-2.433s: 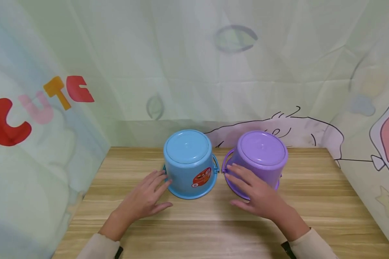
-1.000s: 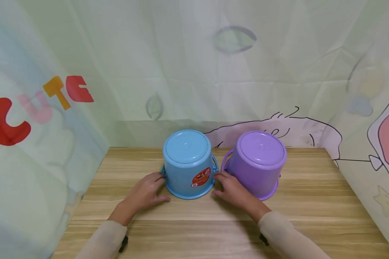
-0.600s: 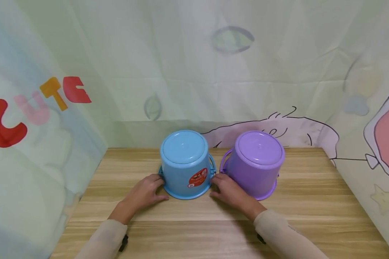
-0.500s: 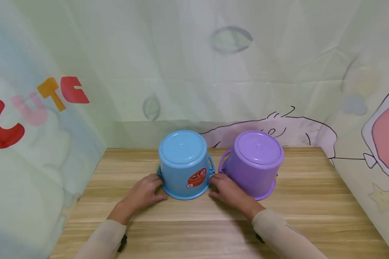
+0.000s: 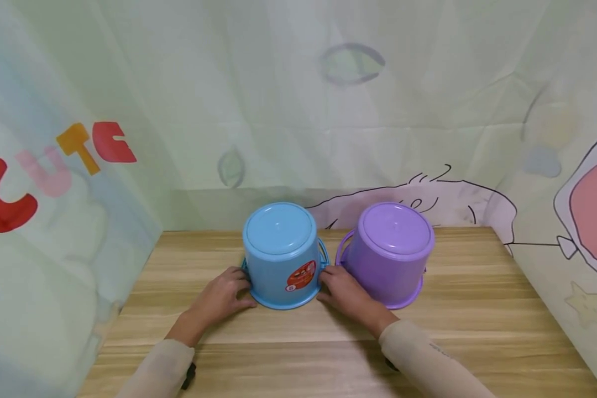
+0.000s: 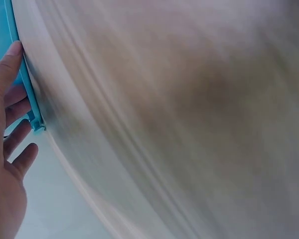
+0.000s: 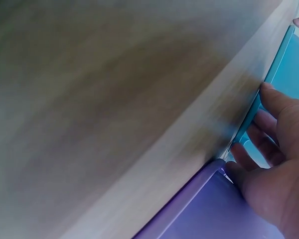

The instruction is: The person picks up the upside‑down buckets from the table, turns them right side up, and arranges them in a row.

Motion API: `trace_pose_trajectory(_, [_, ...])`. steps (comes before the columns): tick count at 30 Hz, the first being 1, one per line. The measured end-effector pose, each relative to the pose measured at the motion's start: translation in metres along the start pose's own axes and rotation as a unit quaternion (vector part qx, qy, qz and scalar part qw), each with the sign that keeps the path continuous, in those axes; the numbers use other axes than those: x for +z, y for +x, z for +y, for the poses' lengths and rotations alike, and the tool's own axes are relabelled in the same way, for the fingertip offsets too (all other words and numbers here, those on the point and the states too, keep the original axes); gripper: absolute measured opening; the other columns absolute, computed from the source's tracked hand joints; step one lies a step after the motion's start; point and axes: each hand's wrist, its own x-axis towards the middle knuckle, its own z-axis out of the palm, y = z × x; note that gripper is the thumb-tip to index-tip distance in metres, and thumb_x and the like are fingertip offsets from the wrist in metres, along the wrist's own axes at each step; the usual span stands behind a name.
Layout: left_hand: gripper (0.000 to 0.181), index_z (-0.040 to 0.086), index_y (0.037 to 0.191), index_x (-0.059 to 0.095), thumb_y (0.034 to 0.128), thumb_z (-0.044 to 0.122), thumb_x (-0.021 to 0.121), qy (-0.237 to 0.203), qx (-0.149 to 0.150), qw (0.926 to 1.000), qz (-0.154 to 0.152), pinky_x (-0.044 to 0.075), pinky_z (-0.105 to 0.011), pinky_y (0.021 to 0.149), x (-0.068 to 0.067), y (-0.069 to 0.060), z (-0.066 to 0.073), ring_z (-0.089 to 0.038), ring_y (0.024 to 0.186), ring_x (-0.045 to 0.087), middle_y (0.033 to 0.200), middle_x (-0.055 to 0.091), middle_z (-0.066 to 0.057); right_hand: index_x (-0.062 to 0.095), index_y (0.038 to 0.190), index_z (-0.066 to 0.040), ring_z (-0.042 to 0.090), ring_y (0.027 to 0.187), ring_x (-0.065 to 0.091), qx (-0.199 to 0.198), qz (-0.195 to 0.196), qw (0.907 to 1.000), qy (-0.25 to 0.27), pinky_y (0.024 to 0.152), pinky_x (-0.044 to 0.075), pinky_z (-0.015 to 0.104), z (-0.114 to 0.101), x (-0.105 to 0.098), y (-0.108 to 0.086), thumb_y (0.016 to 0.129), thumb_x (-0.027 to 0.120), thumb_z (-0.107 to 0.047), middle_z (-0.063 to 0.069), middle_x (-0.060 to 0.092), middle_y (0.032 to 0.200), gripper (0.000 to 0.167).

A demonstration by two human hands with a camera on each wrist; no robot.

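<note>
A blue bucket (image 5: pixel 278 276) with a red label stands upside down on the wooden table (image 5: pixel 298 359). My left hand (image 5: pixel 218 298) holds its lower left side, and my right hand (image 5: pixel 345 293) holds its lower right side. In the left wrist view the left thumb and fingers lie at the blue rim (image 6: pixel 27 84). The right wrist view has the right hand (image 7: pixel 284 134) with its thumb on the blue rim (image 7: pixel 254 107) and the other fingers against the bucket, close beside the purple bucket's rim (image 7: pixel 189 194).
An upside-down purple bucket (image 5: pixel 390 271) stands just right of the blue one, its handle (image 5: pixel 343 249) towards it. Behind the table hangs a pale printed curtain (image 5: pixel 278 110), with more printed cloth at both sides.
My right hand has come from in front of the purple bucket to the blue bucket's right side. My left hand has moved in against its left side. The view has shifted slightly.
</note>
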Motion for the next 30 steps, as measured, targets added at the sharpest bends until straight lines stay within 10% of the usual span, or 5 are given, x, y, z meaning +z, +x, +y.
trace_pose_trajectory(30, [0.027, 0.009, 0.083, 0.075, 0.0741, 0.028, 0.093, -0.004, -0.008, 0.9999, 0.006, 0.058, -0.038, 0.086, 0.0052, 0.0011, 0.0020, -0.022, 0.100, 0.060, 0.093, 0.069, -0.001, 0.065, 0.086, -0.015, 0.018, 0.090, 0.058, 0.003, 0.002, 0.9999, -0.015, 0.084, 0.052, 0.035, 0.0019, 0.0026, 0.0033, 0.084, 0.086, -0.025, -0.004, 0.058, 0.092, 0.024])
